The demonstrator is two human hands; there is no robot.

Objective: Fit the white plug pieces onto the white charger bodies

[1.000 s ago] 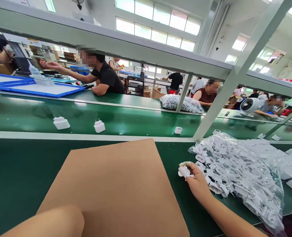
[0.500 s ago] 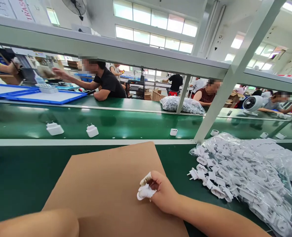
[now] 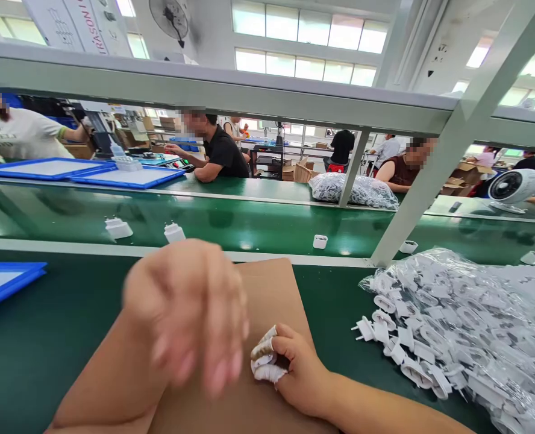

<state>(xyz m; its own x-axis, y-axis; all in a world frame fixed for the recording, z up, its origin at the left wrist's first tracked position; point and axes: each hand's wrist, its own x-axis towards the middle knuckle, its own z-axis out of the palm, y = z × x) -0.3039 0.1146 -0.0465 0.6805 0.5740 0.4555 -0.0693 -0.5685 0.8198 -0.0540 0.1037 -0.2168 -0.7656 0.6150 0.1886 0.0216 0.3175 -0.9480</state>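
My right hand (image 3: 294,367) is closed in a pinch, with white wraps on its fingertips. Between the wrapped fingers is a small white plug part (image 3: 265,360), mostly hidden by them. Beneath is a brown cardboard sheet (image 3: 267,289) on the green bench. My left hand (image 3: 190,313) hovers over the cardboard, blurred by motion. Its fingers hang down loosely apart, and nothing shows in them. On the right, a clear plastic bag (image 3: 448,265) spills many white plug parts (image 3: 416,371) with pins.
Behind a pale ledge, a green conveyor belt (image 3: 276,232) carries white charger housings (image 3: 118,228), spaced apart. A slanted metal post (image 3: 430,169) rises beside the bag. At left lies a blue-edged tray (image 3: 9,283). Co-workers, among them a person in black (image 3: 222,150), sit across the belt.
My left hand has risen from the lower left edge to above the cardboard. My right hand stays over the cardboard with the plug part. The view has turned left, and belt housings have shifted.
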